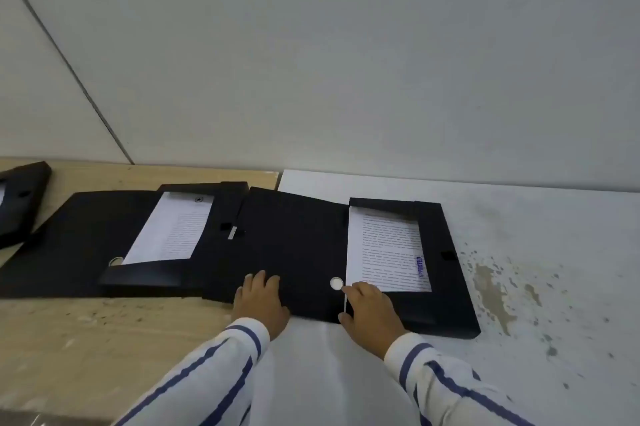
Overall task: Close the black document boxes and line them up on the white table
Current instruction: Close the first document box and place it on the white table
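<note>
An open black document box [436, 301] lies on the white table [540, 252], with printed paper [388, 252] in its tray and its lid [291, 245] spread flat to the left. My left hand [259, 299] rests flat on the lid's near edge. My right hand [370, 311] lies on the near edge at the spine, fingers beside a white round hole [336, 283]. A second open black box [114, 242] with paper lies to the left on the wooden table [104, 339]. A third black box [20, 200] shows at the far left edge.
A grey-white wall [346, 45] runs right behind both tables. The white table has stained, chipped patches [491, 287] to the right of the box. My striped sleeves [221, 366] cover the near middle.
</note>
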The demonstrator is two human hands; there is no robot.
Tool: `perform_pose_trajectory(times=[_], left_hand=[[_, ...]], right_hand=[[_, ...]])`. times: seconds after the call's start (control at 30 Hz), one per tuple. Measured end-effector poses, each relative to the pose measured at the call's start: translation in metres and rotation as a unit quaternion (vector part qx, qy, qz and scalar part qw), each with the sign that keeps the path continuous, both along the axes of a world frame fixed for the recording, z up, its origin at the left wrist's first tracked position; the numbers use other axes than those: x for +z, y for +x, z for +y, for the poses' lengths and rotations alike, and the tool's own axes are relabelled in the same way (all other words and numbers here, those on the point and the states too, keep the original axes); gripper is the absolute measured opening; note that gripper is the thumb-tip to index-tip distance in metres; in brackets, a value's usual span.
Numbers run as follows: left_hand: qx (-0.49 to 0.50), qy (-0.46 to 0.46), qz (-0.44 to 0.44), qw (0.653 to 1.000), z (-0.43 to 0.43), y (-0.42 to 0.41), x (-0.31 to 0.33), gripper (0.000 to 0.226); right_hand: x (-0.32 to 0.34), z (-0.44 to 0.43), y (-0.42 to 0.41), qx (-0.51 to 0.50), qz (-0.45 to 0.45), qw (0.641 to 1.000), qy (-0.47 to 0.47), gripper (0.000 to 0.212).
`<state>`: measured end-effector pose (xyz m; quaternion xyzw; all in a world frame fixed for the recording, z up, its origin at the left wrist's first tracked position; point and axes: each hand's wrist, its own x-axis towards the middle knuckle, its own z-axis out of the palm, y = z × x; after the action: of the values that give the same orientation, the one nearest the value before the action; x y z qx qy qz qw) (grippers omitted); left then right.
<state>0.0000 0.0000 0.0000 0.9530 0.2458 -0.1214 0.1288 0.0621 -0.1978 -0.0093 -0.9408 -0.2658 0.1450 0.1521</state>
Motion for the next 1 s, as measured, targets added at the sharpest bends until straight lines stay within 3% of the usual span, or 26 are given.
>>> perform_pose_trajectory(times=[0.27,0.47,0.67,1.0], left_hand=[[0.114,0.08,-0.025,0.99,0.033,-0.019,-0.012,0.071],[0.226,-0.023,-0.069,0.971,0.05,-0.02,0.0,0.079],[0.286,-0.099,-0.175,0.937,0.063,-0.012,0.029,0.061],[0.224,-0.315,-0.387,0.838,0.05,0.007,0.105,0.028]], right_hand=[[-0.011,0.001,0.003,-0.012,-0.013,1.0,-0.009,0.044],[-0.01,0.005,0.003,-0.025,-0.009,1.0,-0.011,0.042],[-0.005,0.011,0.001,-0.042,-0.004,0.999,-0.011,0.041],[0.012,0.012,-0.004,-0.087,0.002,0.996,0.015,0.042]])
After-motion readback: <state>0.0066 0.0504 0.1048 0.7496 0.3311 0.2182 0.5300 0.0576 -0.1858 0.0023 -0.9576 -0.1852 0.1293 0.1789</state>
